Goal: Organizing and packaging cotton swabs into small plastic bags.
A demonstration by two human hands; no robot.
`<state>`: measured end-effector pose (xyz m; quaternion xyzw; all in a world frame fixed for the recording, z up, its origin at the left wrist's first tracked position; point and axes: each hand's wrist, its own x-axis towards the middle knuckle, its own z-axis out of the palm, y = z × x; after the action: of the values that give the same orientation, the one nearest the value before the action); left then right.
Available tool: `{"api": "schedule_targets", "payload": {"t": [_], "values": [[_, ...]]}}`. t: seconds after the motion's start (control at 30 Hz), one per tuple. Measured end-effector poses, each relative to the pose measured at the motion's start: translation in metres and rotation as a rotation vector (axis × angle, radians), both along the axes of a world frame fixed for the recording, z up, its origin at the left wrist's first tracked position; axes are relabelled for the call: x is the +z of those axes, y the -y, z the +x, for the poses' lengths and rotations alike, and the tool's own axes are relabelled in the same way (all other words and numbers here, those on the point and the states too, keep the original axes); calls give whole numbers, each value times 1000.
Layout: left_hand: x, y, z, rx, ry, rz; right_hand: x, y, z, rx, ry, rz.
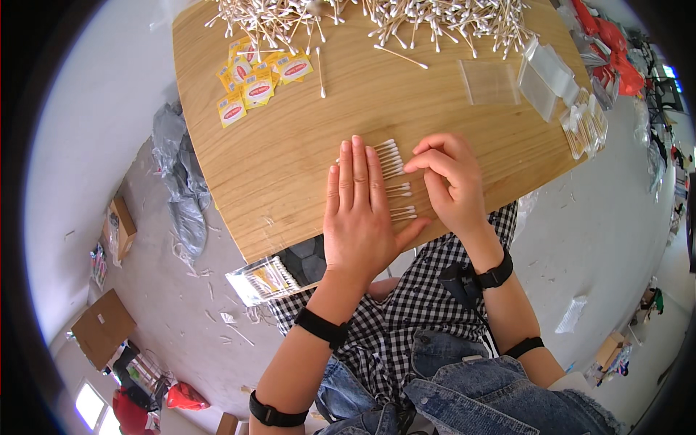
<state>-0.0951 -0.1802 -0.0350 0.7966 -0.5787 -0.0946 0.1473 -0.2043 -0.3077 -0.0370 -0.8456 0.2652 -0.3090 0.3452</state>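
Note:
My left hand (355,210) lies flat on the table's near edge, fingers stretched and together, over a row of white-tipped cotton swabs (390,156). Their right-hand tips stick out past the fingers in small groups; the rest of the swabs is hidden under the hand. My right hand (457,181) is bent beside the row, its fingers loosely curled and apart. One fingertip is at the swab tips, and I see nothing held in this hand. A single cotton swab (321,72) lies farther off, beside small yellow packet cards (257,88).
A big heap of loose cotton swabs (449,22) covers the far side of the wooden table (290,167). Clear plastic bags (489,82) and several filled swab packs (584,125) lie at the right. A clear pack of swabs (264,279) sits below the near left edge.

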Motion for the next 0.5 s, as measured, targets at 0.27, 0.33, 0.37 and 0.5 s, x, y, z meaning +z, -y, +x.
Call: {"api": "schedule_targets", "payload": {"t": [0.27, 0.33, 0.37, 0.5], "values": [[0, 0, 0, 1, 2, -6, -1, 0, -1, 10, -12, -8], [0, 0, 0, 3, -5, -14, -1, 0, 0, -6, -7, 27], [0, 0, 0, 4, -5, -15, 0, 0, 1, -10, -13, 16], [0, 0, 0, 4, -11, -28, 0, 0, 1, -10, -20, -26]]}}
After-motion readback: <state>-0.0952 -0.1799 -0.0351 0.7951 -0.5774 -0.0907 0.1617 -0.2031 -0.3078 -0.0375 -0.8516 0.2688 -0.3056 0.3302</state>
